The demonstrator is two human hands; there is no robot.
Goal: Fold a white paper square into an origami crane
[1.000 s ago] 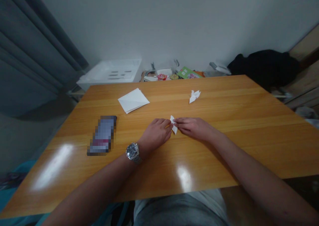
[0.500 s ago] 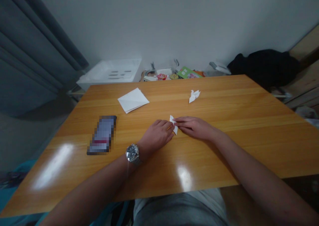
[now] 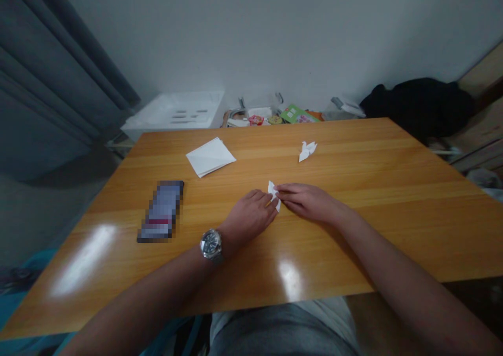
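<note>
A small folded piece of white paper (image 3: 272, 188) lies on the wooden table (image 3: 353, 162), partly covered by my fingers. My left hand (image 3: 251, 210), with a metal watch (image 3: 211, 244) on its wrist, has its fingertips pressed on the paper's lower left side. From the other side, the close-set fingers of my right hand (image 3: 308, 201) grip the paper's right edge. Both thumbs are mostly hidden. Farther back stands a white origami crane (image 3: 307, 151). Several sheets of white paper (image 3: 211, 157) are stacked at the back left.
A phone (image 3: 162, 210), its screen pixelated, lies left of my left hand. Behind the table are a white plastic tray (image 3: 157, 114), a green packet (image 3: 297, 114) and other small items. Dark cloth (image 3: 416, 104) is heaped at the back right.
My left hand has shifted slightly toward the right and down against the folded paper. My right hand stays nearly in place, and the paper has hardly moved.
</note>
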